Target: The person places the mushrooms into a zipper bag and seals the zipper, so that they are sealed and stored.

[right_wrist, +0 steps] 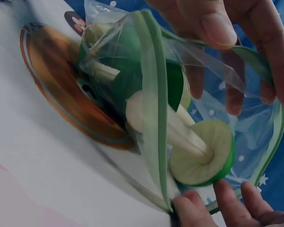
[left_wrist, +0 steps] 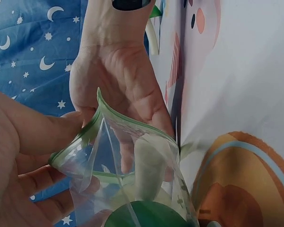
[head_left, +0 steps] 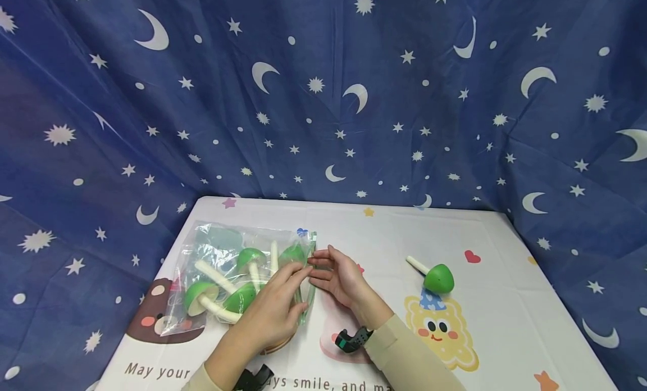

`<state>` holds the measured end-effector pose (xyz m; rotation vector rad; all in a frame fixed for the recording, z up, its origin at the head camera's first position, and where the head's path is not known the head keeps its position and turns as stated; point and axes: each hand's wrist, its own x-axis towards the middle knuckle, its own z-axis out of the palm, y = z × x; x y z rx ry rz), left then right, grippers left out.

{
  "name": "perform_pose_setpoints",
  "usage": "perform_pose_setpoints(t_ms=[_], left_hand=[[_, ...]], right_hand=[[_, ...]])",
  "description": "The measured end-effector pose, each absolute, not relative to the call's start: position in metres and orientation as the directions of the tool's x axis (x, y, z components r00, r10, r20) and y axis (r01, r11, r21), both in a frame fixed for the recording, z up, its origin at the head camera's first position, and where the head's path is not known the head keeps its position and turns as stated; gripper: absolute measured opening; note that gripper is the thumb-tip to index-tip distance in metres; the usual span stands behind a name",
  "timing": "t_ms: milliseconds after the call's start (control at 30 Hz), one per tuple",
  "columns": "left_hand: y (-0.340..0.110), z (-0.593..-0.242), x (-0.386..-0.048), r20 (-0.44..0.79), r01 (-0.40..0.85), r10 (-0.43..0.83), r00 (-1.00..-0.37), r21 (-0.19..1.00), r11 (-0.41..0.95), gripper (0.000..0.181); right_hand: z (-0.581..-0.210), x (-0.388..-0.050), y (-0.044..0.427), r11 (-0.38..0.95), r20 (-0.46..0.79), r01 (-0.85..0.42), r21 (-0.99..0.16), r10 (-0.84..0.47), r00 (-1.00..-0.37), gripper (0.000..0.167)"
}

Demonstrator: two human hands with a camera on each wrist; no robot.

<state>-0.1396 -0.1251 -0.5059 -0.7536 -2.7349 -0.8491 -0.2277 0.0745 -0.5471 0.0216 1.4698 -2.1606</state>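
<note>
A clear zip bag [head_left: 222, 239] with a green zip edge lies on the table, holding several toy mushrooms [head_left: 241, 298] with green caps and white stems. My left hand [head_left: 273, 309] grips the bag's mouth; in the left wrist view the thumb and fingers lie either side of its green zip edge [left_wrist: 75, 140]. At the opposite part of the mouth, my right hand [head_left: 346, 278] holds the rim with thumb and fingertips [right_wrist: 227, 201]. The mouth gapes between both hands. Inside, a mushroom [right_wrist: 203, 156] lies close to the opening in the right wrist view.
One more green-capped toy mushroom [head_left: 438, 278] lies apart on the right side of the table. The white tablecloth [head_left: 505, 301] carries printed cartoons and lettering. A blue curtain [head_left: 323, 99] with stars and moons hangs behind and along the sides.
</note>
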Motion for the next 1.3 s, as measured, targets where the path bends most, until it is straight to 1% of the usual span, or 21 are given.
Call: perform_pose_setpoints(t_ms=[167, 367, 500, 600, 667, 833, 1100, 1300], left_hand=[[-0.125, -0.505, -0.139, 0.304, 0.512, 0.413, -0.859, 0.476, 0.715, 0.075], [-0.125, -0.505, -0.139, 0.299, 0.511, 0.415, -0.859, 0.476, 0.716, 0.075], [-0.126, -0.505, -0.138, 0.294, 0.507, 0.414, -0.862, 0.491, 0.708, 0.075], [-0.126, -0.506, -0.138, 0.291, 0.505, 0.412, -0.863, 0.502, 0.702, 0.075], [-0.126, -0.506, -0.138, 0.297, 0.507, 0.41, -0.862, 0.501, 0.702, 0.075], [-0.126, -0.507, -0.138, 0.302, 0.508, 0.409, -0.861, 0.485, 0.712, 0.076], [-0.126, -0.508, -0.138, 0.302, 0.502, 0.401, -0.865, 0.474, 0.723, 0.076], [-0.125, -0.508, -0.138, 0.302, 0.498, 0.397, -0.867, 0.471, 0.728, 0.076]], right_hand=[[-0.546, -0.228, 0.074, -0.246, -0.289, 0.416, -0.875, -0.424, -0.858, 0.064], [-0.541, -0.228, 0.072, -0.182, -0.286, 0.408, -0.894, -0.469, -0.836, 0.074], [-0.541, -0.228, 0.071, -0.148, -0.284, 0.405, -0.902, -0.505, -0.815, 0.075], [-0.542, -0.228, 0.07, -0.125, -0.283, 0.403, -0.906, -0.528, -0.8, 0.072], [-0.544, -0.228, 0.07, -0.117, -0.279, 0.4, -0.909, -0.544, -0.792, 0.074], [-0.546, -0.228, 0.074, -0.144, -0.271, 0.408, -0.901, -0.548, -0.792, 0.078], [-0.546, -0.227, 0.076, -0.203, -0.278, 0.42, -0.884, -0.495, -0.823, 0.072], [-0.548, -0.227, 0.08, -0.21, -0.267, 0.415, -0.885, -0.503, -0.822, 0.07]])
